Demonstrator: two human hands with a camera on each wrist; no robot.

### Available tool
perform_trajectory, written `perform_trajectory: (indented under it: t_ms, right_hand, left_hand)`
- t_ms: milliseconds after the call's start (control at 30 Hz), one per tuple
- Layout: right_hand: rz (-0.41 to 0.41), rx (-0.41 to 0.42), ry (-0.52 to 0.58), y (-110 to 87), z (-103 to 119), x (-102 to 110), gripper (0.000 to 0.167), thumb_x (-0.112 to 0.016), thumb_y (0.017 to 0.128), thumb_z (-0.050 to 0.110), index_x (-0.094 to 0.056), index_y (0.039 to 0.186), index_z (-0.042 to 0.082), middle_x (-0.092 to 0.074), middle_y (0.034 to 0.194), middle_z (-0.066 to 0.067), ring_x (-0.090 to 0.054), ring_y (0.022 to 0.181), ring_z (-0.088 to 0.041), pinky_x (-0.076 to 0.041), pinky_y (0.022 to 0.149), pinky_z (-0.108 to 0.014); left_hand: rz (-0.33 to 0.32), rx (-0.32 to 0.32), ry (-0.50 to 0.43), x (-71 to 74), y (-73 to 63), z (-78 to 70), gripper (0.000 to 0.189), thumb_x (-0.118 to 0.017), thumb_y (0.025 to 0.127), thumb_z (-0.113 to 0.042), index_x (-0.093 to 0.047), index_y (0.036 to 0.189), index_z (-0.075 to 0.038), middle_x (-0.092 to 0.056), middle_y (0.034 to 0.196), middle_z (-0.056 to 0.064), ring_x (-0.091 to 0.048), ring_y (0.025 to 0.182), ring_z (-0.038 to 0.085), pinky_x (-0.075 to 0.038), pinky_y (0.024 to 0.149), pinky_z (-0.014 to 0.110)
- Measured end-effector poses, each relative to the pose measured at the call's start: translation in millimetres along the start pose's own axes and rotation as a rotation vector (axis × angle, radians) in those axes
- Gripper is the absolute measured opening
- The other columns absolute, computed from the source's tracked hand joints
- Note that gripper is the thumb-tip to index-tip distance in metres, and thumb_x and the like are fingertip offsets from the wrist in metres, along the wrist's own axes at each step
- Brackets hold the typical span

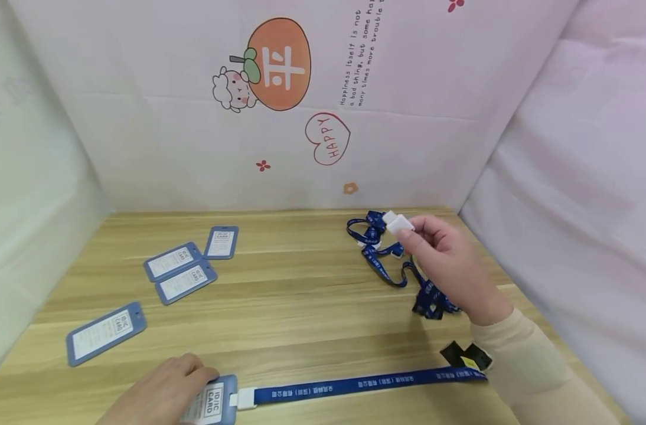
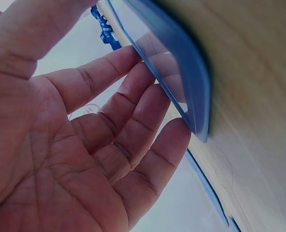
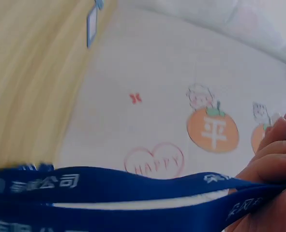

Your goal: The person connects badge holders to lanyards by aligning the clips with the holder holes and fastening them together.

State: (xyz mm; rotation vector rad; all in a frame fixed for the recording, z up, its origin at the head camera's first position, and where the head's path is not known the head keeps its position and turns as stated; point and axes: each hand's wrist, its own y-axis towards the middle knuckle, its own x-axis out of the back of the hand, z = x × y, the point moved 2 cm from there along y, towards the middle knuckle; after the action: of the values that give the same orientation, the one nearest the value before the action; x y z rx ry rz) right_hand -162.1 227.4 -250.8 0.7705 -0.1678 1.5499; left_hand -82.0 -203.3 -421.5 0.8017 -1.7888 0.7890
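My left hand [image 1: 166, 389] rests on a blue ID card holder [image 1: 228, 383] at the table's near edge, partly covering it. In the left wrist view, its fingertips touch the holder's clear face [image 2: 174, 72] near the edge. A white clip [image 1: 245, 398] joins that holder to a flat blue lanyard [image 1: 355, 385] stretched rightward. Above the table at the right, my right hand [image 1: 450, 260] pinches another lanyard by its white plastic clip [image 1: 399, 224]. In the right wrist view, this lanyard's blue strap [image 3: 123, 186] runs from the hand in two strands.
Several blue card holders [image 1: 107, 333] lie on the left of the wooden table [image 1: 291, 307]. Tangled blue lanyards [image 1: 381, 268] are heaped beneath my right hand. Small black pieces [image 1: 453, 354] sit by the right forearm. Printed white cloth [image 1: 195, 153] walls the back and sides.
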Motion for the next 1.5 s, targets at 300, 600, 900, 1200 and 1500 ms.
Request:
perform_trajectory:
  t_ms: [300,600,900,1200,1500]
  right_hand:
    - [0.225,-0.095,0.122,-3.3,-17.3,-47.1,0.026,-0.056,0.109,0.032,-0.067,0.107,0.008,-0.068,0.098,-0.011,-0.055,0.075,-0.02,-0.05,0.065,-0.028]
    - [0.355,-0.169,0.181,-5.1,-31.9,-90.8,0.029,-0.059,0.108,0.034,-0.068,0.113,0.006,-0.073,0.107,-0.01,-0.066,0.096,-0.026,-0.053,0.079,-0.032]
    - [0.431,-0.258,0.187,-11.5,-49.6,-118.9,0.031,-0.061,0.105,0.042,-0.068,0.114,0.013,-0.074,0.107,-0.003,-0.065,0.103,-0.024,-0.052,0.091,-0.037]
    - [0.422,-0.294,0.173,-20.6,-58.3,-114.3,0.037,-0.063,0.104,0.042,-0.068,0.117,0.008,-0.073,0.111,-0.016,-0.066,0.099,-0.031,-0.051,0.078,-0.036]
    - [0.448,-0.263,0.2,-20.0,-60.0,-120.7,0.036,-0.063,0.105,0.04,-0.069,0.119,0.007,-0.073,0.112,-0.017,-0.068,0.099,-0.025,-0.055,0.091,-0.043]
  left_hand:
    - [-0.031,-0.026,-0.008,0.7,-2.1,1.1,0.097,-0.068,0.069,-0.09,-0.069,0.13,-0.016,-0.064,0.117,-0.005,-0.058,0.097,0.01,-0.06,0.085,0.036]
    - [-0.008,0.0,-0.02,1.5,-8.1,3.9,0.095,-0.067,0.072,-0.089,-0.068,0.131,-0.015,-0.064,0.119,-0.004,-0.058,0.098,0.011,-0.06,0.088,0.036]
    - [0.033,0.034,-0.016,5.6,-8.1,0.3,0.084,-0.072,0.078,-0.077,-0.066,0.135,-0.016,-0.064,0.122,-0.004,-0.058,0.1,0.011,-0.059,0.091,0.036]
    - [-0.02,0.028,0.024,12.4,0.7,-13.5,0.073,-0.091,0.074,-0.05,-0.067,0.134,-0.016,-0.063,0.119,-0.005,-0.054,0.096,0.009,-0.058,0.086,0.035]
    - [0.022,0.118,-0.018,22.3,-0.8,-8.7,0.075,-0.089,0.073,-0.056,-0.067,0.134,-0.019,-0.063,0.121,-0.005,-0.055,0.098,0.011,-0.059,0.089,0.039]
